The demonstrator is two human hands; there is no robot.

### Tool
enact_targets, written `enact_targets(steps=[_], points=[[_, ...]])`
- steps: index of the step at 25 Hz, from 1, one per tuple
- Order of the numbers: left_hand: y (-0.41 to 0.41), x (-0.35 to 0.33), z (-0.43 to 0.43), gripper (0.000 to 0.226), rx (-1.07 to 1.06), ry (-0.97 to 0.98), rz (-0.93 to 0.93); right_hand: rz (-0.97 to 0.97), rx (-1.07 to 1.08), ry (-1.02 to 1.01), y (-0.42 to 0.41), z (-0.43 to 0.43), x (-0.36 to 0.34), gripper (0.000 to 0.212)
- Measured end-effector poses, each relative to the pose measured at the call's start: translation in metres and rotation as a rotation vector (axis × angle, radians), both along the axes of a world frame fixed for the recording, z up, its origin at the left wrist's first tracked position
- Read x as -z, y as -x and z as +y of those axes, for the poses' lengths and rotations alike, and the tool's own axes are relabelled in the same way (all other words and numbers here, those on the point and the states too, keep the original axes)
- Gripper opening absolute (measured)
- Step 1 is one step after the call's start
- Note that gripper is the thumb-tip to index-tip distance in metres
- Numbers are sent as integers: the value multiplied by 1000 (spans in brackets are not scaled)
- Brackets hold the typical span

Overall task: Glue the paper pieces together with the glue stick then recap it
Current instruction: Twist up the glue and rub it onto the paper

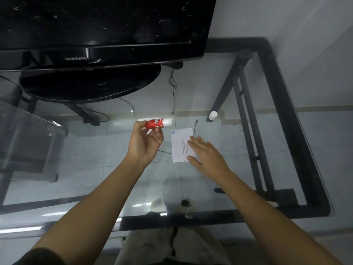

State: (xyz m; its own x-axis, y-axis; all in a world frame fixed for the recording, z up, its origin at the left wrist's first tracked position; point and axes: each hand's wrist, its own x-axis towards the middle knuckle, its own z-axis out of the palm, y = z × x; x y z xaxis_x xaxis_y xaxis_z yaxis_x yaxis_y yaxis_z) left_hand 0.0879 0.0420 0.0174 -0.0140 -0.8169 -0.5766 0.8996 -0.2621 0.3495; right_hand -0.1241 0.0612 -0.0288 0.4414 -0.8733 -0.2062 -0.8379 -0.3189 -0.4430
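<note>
My left hand (146,141) holds a red glue stick (155,123) above the glass table, lying sideways with its uncapped white tip pointing right. My right hand (205,153) lies flat, fingers spread, on the right part of a white printed paper piece (179,144) with a small blue logo at its top left. A second white paper piece (142,120) shows partly behind my left hand and the glue stick. The white cap (213,115) stands apart on the glass, to the upper right of the paper.
A black monitor (99,31) on an oval stand (89,85) takes up the far left of the glass table (238,188). The table's black frame (290,115) runs along the right and front edges. Thin cables (173,92) hang below the glass. My knees show beneath the front edge.
</note>
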Motion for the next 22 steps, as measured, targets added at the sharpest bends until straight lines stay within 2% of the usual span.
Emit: enact_targets(steps=[2, 3, 5, 7, 9, 11, 13, 17, 22], points=[[4, 2, -2, 11, 8, -21, -72, -44, 26, -12, 0, 0, 1, 60], [5, 3, -3, 8, 67, -1, -230, -69, 43, -16, -1, 1, 1, 60], [3, 4, 1, 11, 311, 121, -764, -116, 82, -24, -2, 3, 2, 60], [-4, 6, 10, 16, 560, 329, -1298, -142, 108, -40, -4, 3, 2, 61], [-9, 6, 19, 18, 711, 615, -1601, -152, 124, -56, -5, 4, 2, 62], [-9, 6, 24, 22, 819, 784, -1699, -147, 128, -66, -6, 5, 1, 63], [-6, 8, 23, 23, 892, 829, -1697, -156, 130, -75, -6, 5, 0, 64], [-4, 7, 6, 20, 972, 796, -1675, -172, 129, -91, -6, 4, -3, 63], [-4, 4, -29, 19, 948, 721, -1737, -172, 138, -104, -7, 3, -4, 64]])
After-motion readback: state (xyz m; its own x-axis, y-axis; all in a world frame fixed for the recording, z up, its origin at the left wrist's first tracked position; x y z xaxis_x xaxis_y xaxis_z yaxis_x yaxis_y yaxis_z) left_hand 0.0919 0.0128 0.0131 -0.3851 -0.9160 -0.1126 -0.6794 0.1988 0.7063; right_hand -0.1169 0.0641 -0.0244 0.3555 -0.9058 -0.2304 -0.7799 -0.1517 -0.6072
